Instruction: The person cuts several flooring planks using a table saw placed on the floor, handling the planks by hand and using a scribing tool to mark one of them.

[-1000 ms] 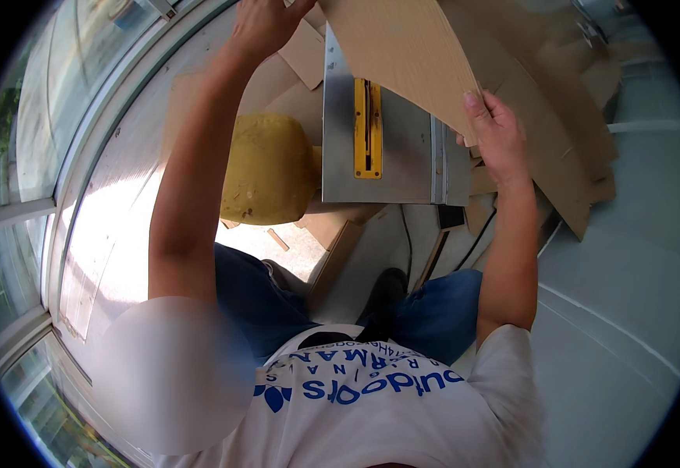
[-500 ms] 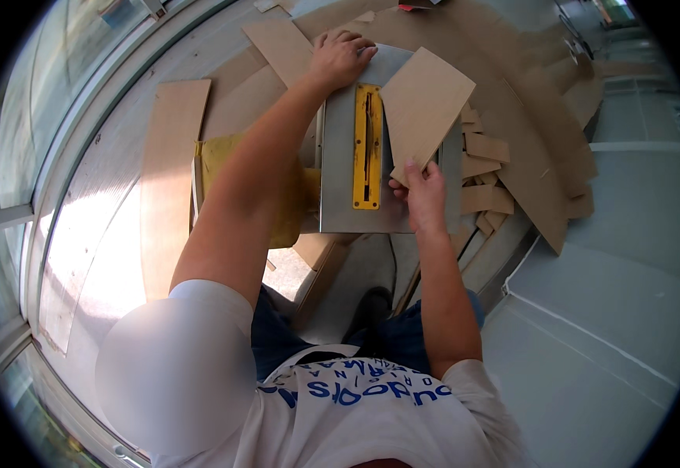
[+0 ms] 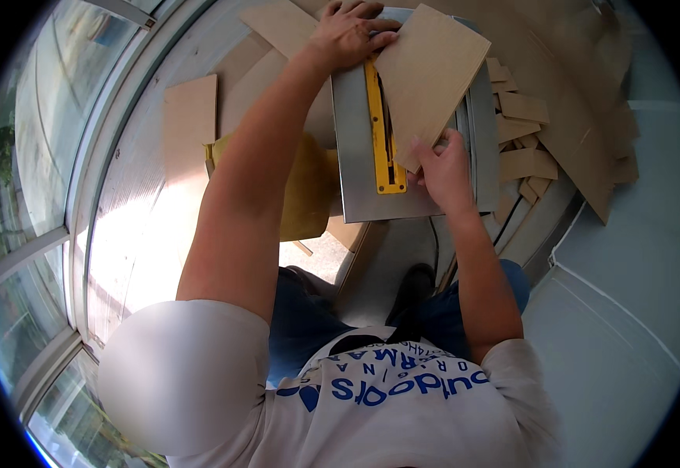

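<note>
Your right hand (image 3: 447, 173) pinches the board (image 3: 437, 74) by its near corner; it now overlaps the yellow slotted plate (image 3: 379, 132) on the tabletop (image 3: 355, 160), nearer your unclenched left hand (image 3: 347, 35), within reach of both

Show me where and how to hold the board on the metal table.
Pinch the board at its near end, thumb on top, from the right, as the right hand does. That's likely best: it is thin, flat and narrowest there, while the slotted yellow plate lies along its left.
</note>
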A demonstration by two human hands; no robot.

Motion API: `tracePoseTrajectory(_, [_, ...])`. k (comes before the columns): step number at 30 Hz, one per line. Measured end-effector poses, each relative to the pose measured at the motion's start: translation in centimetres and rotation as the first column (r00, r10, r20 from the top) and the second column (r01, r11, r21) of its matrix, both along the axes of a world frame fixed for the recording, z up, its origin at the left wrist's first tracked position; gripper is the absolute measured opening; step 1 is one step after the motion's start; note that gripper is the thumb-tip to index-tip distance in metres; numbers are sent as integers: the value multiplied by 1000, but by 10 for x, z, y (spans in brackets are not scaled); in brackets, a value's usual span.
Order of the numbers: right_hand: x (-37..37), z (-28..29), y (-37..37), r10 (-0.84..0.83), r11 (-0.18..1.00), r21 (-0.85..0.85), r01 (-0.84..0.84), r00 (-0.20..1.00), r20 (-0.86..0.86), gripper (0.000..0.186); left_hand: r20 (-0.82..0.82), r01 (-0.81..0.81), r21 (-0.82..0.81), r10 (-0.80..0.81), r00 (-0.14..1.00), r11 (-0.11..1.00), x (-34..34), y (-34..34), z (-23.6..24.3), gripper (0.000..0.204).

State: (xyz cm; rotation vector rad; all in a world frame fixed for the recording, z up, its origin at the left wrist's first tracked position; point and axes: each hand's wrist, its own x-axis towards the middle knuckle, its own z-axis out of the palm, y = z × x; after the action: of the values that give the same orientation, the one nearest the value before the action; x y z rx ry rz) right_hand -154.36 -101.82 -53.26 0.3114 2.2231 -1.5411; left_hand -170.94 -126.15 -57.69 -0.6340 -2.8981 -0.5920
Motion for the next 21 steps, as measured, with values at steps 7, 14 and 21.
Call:
tracePoseTrajectory(7, [1, 0, 8, 21, 999, 41, -23, 998, 60, 50, 28, 52, -83, -50, 998, 995, -3, 10, 10, 45])
tracePoseTrajectory(14, [4, 4, 9, 50, 998, 19, -52, 994, 101, 46, 26, 71, -130, -69, 997, 989, -2, 12, 10, 49])
tracePoseTrajectory(21, [6, 2, 12, 50, 999, -18, -49, 991, 126, 43, 9, 130, -142, -130, 991, 981, -7, 12, 6, 49])
